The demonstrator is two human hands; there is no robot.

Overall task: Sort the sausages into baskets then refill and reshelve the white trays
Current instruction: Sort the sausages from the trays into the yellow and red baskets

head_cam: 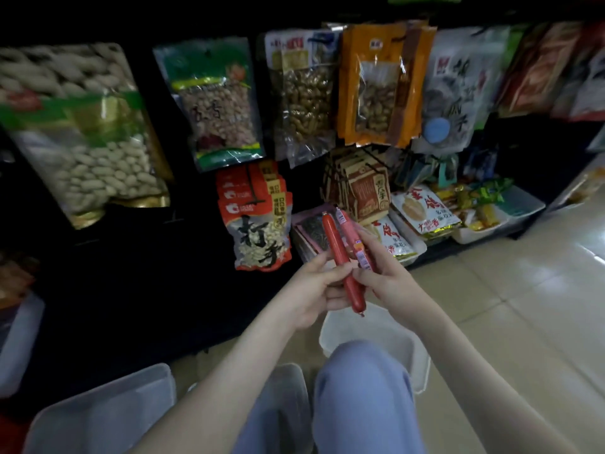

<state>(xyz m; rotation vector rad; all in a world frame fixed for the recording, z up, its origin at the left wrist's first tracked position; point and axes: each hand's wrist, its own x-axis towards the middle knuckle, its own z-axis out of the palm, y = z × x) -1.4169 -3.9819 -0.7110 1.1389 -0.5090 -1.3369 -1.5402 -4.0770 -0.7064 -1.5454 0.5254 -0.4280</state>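
Two sausages are held up in front of the shelf. My left hand (314,290) grips the plain red sausage (337,247) near its middle; its lower end hangs down over a white tray. My right hand (383,273) pinches the pinker labelled sausage (352,235), which lies just right of the red one, the two nearly touching. An empty white tray (376,326) sits on the floor under my hands, partly hidden by my knee. Another white tray (98,411) stands at the lower left, with a third tray (288,381) between my knees.
Hanging bags of peanuts and seeds (301,93) fill the dark rack ahead. Low white trays of snack packets (501,208) line the shelf's foot at right. Beige floor tiles (523,306) spread to the right. A white bin (19,342) stands at far left.
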